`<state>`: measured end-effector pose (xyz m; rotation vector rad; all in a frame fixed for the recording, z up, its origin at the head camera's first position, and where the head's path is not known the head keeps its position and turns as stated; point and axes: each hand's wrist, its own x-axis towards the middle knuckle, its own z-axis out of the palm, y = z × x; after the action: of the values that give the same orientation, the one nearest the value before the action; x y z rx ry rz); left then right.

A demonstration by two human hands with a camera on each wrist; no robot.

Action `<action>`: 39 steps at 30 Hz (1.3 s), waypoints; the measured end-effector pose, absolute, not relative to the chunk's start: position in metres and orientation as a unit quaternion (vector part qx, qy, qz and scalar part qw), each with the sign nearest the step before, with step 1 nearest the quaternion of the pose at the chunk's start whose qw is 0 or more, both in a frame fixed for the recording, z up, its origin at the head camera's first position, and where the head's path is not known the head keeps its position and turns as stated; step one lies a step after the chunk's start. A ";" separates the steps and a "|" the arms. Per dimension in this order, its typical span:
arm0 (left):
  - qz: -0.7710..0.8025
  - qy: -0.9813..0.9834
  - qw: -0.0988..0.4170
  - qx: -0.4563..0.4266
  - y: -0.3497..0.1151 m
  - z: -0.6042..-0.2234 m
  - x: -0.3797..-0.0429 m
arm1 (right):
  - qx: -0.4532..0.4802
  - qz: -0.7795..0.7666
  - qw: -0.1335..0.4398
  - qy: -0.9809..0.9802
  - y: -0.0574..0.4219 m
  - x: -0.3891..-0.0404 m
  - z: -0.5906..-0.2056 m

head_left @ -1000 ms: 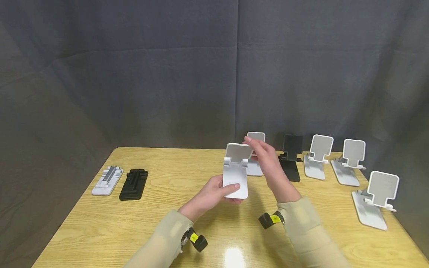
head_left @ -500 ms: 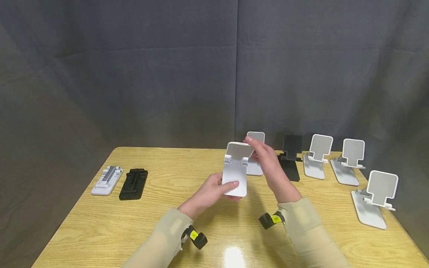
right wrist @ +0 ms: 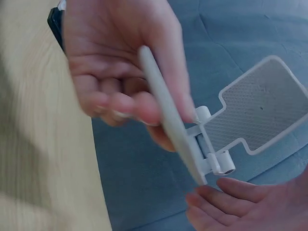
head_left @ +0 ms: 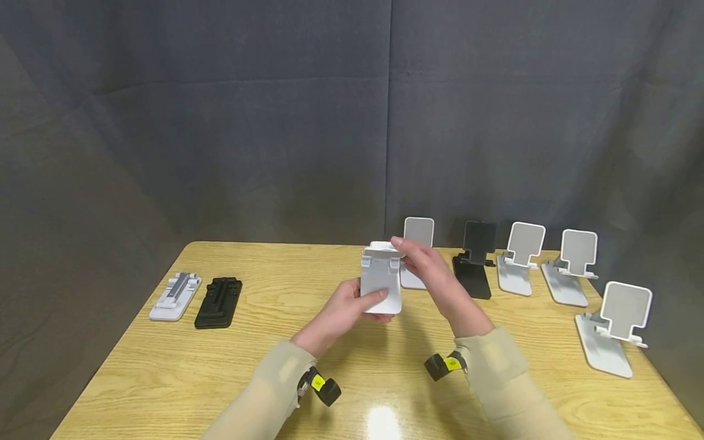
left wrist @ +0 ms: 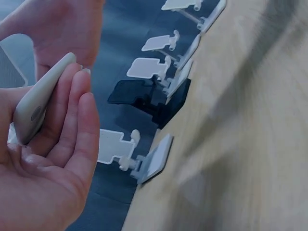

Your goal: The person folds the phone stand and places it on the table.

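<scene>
A white phone stand (head_left: 379, 284) is held up above the table. My left hand (head_left: 343, 308) grips its base, with the thumb on the upper face and the fingers underneath. My right hand (head_left: 431, 275) is at the stand's hinged end; its thumb side meets the tilted support plate. In the right wrist view the grey-padded plate (right wrist: 264, 106) sticks out from the hinge, and the right fingers (right wrist: 216, 202) lie straight by the base's end. The left wrist view has the left hand's curled fingers (left wrist: 72, 120) under the base.
Several unfolded stands line the table's back right, including a black one (head_left: 475, 256) and a white one (head_left: 613, 330) nearest me. A folded white stand (head_left: 176, 296) and a folded black stand (head_left: 219, 302) lie at left on the wooden table (head_left: 181, 379). Dark cloth hangs behind.
The stand's support plate has tilted and now appears nearly edge-on. Both hands and the stand have shifted slightly left, the right fingers a little lower.
</scene>
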<state>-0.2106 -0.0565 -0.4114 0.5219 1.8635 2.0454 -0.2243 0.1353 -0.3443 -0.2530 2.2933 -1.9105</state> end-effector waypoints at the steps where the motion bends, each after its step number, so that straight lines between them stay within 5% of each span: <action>1: 0.716 0.655 0.159 0.183 -0.057 -0.410 -0.212 | -0.086 -0.635 0.080 0.763 0.134 -0.224 -0.346; 39: 0.765 0.600 0.181 0.149 -0.069 -0.398 -0.217 | -0.081 -0.631 0.112 0.763 0.126 -0.221 -0.365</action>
<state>-0.2171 -0.0693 -0.3976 0.4213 1.6936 2.1614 -0.2207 0.1264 -0.3654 -0.2380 2.2396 -1.8537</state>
